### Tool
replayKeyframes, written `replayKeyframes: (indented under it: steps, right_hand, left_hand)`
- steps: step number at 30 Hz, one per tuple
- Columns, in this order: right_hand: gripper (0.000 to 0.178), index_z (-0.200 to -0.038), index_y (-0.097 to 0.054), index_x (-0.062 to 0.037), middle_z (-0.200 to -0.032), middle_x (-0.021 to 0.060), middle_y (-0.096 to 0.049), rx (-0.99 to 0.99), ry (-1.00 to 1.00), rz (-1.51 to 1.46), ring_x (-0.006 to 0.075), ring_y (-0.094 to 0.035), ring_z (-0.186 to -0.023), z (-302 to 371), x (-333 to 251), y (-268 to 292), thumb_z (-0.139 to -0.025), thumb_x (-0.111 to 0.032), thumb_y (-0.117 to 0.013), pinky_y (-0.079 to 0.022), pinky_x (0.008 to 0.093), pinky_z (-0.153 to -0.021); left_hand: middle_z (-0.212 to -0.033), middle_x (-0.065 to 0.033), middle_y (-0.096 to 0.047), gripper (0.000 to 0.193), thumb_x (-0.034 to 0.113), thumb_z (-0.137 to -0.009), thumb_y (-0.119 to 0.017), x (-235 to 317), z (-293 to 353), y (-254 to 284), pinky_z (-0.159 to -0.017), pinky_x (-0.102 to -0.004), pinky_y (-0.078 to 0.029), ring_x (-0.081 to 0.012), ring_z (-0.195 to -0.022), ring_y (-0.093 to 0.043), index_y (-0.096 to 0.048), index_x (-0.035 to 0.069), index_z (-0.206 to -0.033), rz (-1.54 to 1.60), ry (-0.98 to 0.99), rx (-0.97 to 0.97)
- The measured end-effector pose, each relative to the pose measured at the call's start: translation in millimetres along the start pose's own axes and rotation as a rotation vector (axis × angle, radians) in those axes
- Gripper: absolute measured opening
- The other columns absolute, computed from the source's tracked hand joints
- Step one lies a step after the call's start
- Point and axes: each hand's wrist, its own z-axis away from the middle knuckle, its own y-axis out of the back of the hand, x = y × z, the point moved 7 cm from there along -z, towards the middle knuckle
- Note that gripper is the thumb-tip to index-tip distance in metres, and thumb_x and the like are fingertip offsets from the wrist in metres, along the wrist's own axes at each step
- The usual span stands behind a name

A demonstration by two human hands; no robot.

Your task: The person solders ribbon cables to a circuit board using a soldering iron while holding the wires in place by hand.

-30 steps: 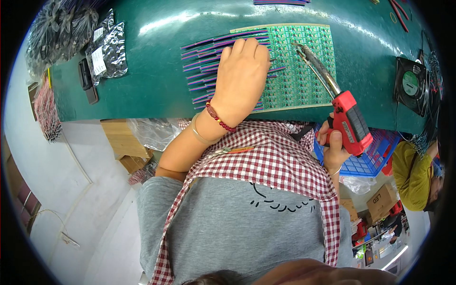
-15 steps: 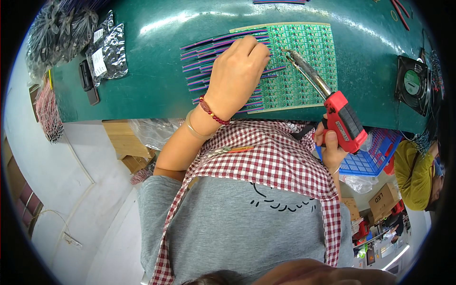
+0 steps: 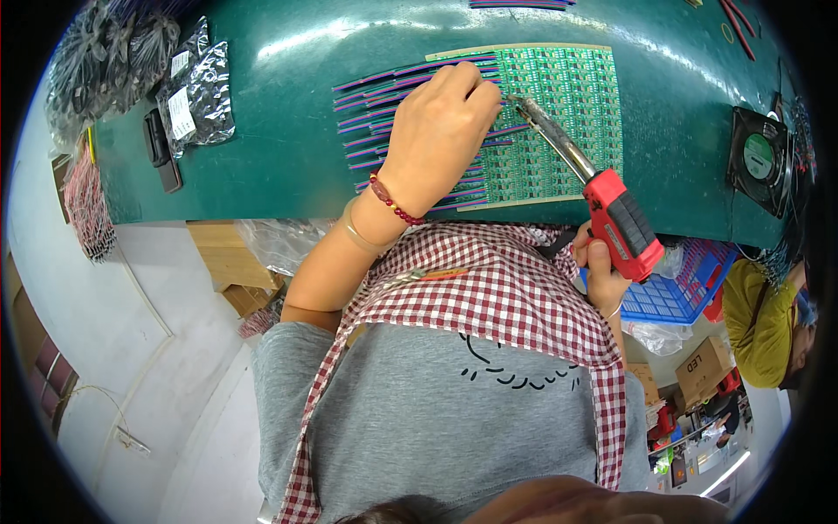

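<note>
A green sheet of small circuit boards (image 3: 567, 131) lies flat on the counter (image 3: 271, 166), close to its near edge, with strips of dark, pink-and-blue wires (image 3: 367, 122) laid across its left part and jutting out past its left side. The wires' long axis runs left to right, tilting slightly upward toward the right. The left hand (image 3: 443, 131) is the nearer one, lying right over the wires and the left part of the sheet, its fingers curled and drawn together at the tips; whether it pinches a wire cannot be told. The right hand (image 3: 602, 275), lower and to the right, is wrapped around the red handle of a soldering gun (image 3: 611, 203). The gun slants up and leftward over the sheet, its tip just right of the left fingertips; contact with the boards is unclear. Farther out are a black fan (image 3: 758, 157) at right and dark plastic bags (image 3: 209, 96) at left.
</note>
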Motion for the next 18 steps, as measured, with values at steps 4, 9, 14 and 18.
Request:
replayKeyframes:
  steps: [4,9,14,18]
  right_hand:
    - [0.04,-0.116,-0.053,0.0037,-0.077,0.0085,-0.058,0.018,0.025,0.032,0.0101,-0.047,-0.056,2.4,1.4,-0.7,-0.093,-0.029,-0.059,-0.043,0.0265,-0.054]
    - [0.028,-0.094,-0.062,0.0022,-0.082,0.0061,-0.062,0.064,-0.027,-0.215,0.0135,-0.058,-0.071,0.1,-21.3,0.2,-0.092,-0.026,-0.06,-0.047,0.0285,-0.066]
    - [0.031,-0.092,-0.062,0.002,-0.078,0.0061,-0.061,0.071,-0.044,-0.186,0.013,-0.056,-0.069,-0.2,-20.7,3.4,-0.092,-0.029,-0.06,-0.046,0.0288,-0.064]
    - [0.029,-0.098,-0.062,0.0013,-0.081,0.0053,-0.062,0.022,-0.025,-0.085,0.0138,-0.057,-0.072,4.7,-9.7,4.7,-0.091,-0.027,-0.062,-0.046,0.0298,-0.067]
  left_hand:
    - [-0.081,-0.0053,-0.057,0.011,0.006,-0.075,-0.07,-0.3,0.5,-1.0,-0.065,-0.0344,-0.051,-0.024,-0.076,-0.061,-0.061,0.007,-0.081,0.003,-0.008,0.004]
    - [-0.081,-0.0053,-0.057,0.011,0.006,-0.075,-0.071,-1.1,2.2,-2.6,-0.065,-0.0343,-0.051,-0.0239,-0.076,-0.061,-0.061,0.007,-0.08,-0.005,-0.006,0.002]
    - [-0.08,-0.0045,-0.057,0.011,0.007,-0.074,-0.071,-0.5,0.2,-1.3,-0.064,-0.034,-0.051,-0.0234,-0.075,-0.06,-0.061,0.007,-0.078,-0.035,-0.011,0.0]
    - [-0.078,-0.0038,-0.057,0.011,0.009,-0.074,-0.072,1.4,-1.8,1.0,-0.064,-0.0339,-0.05,-0.0229,-0.075,-0.06,-0.061,0.007,-0.078,-0.061,-0.025,0.012]
